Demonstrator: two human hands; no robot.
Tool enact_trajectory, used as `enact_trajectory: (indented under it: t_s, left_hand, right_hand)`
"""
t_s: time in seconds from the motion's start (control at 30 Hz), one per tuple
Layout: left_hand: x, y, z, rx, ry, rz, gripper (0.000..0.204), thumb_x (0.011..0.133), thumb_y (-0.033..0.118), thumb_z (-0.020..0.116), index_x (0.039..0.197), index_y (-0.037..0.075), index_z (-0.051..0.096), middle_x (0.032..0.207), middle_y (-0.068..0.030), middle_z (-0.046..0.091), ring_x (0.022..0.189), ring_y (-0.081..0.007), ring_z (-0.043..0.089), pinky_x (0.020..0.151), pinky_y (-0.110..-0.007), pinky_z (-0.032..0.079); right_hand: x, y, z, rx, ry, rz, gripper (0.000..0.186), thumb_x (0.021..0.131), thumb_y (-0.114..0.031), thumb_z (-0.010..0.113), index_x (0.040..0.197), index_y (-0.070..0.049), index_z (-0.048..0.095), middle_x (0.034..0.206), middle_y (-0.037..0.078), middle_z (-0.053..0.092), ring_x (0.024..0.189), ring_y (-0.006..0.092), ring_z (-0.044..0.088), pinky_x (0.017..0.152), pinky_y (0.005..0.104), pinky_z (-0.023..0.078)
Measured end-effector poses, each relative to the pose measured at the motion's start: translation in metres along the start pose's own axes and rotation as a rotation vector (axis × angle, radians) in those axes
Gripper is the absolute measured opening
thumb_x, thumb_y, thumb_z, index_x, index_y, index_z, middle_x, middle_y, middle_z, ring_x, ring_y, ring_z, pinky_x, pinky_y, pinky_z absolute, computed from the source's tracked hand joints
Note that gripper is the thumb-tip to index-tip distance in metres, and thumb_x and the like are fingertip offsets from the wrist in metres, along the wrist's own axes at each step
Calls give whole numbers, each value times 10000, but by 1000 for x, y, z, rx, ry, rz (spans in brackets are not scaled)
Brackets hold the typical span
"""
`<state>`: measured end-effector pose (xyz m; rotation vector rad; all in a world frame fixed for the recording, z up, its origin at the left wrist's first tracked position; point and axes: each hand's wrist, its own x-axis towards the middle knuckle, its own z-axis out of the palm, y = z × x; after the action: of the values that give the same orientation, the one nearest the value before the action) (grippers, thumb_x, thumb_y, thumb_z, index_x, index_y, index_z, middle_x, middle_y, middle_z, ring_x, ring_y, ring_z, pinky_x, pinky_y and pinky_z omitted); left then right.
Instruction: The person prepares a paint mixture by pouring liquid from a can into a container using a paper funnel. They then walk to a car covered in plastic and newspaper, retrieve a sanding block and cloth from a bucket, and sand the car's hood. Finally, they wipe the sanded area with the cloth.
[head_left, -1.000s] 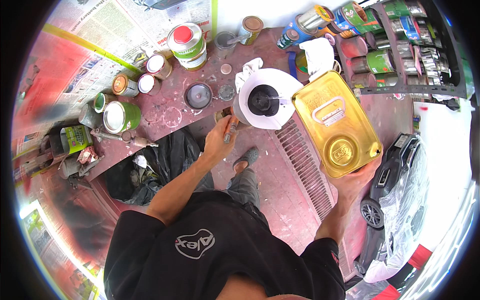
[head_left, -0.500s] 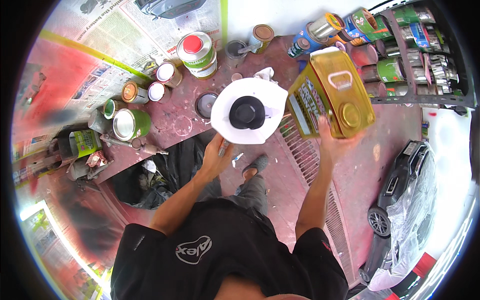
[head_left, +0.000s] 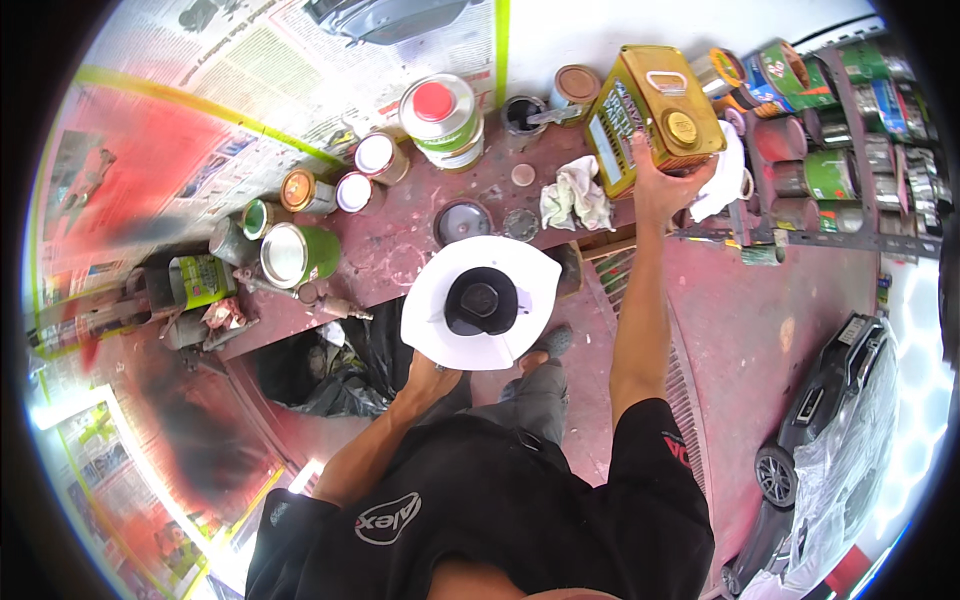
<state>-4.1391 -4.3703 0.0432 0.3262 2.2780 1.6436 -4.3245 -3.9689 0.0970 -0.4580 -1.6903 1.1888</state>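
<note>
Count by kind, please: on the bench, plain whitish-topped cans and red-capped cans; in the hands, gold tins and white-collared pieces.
Plain whitish-topped cans: 3
Red-capped can: 1
Gold tin, in the right hand: 1
White-collared piece, in the left hand: 1
Total: 6

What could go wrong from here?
The gold can in the right hand could catch the crumpled rag beside it or bump the small tin close by. Also, the white funnel-shaped piece in the left hand might tip while the right arm reaches away toward the bench.
</note>
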Motion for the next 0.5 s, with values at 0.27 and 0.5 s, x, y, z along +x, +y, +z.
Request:
enact_trajectory:
  t_s: [0.27, 0.5]
  left_hand:
    - [2, -16, 14, -337, 2, -161, 406, 934, 78, 723, 1317, -14, 629, 1256, -158, 688, 1195, -285, 658, 1009, -403, 523]
    - [27, 1, 26, -126, 6, 22, 428, 855, 82, 784, 1257, 7, 660, 1143, -176, 735, 1091, -344, 714, 929, -411, 558]
  right_hand:
    - [-18, 6, -3, 54, -3, -13, 1036, 710, -126, 978, 1499, 48, 328, 1400, 206, 506, 1241, 282, 581, 1080, 418, 507]
    - [-21, -33, -28, -274, -159, -50, 831, 930, -259, 813, 1529, 41, 323, 1364, 145, 523, 1211, 249, 585, 1053, 395, 493]
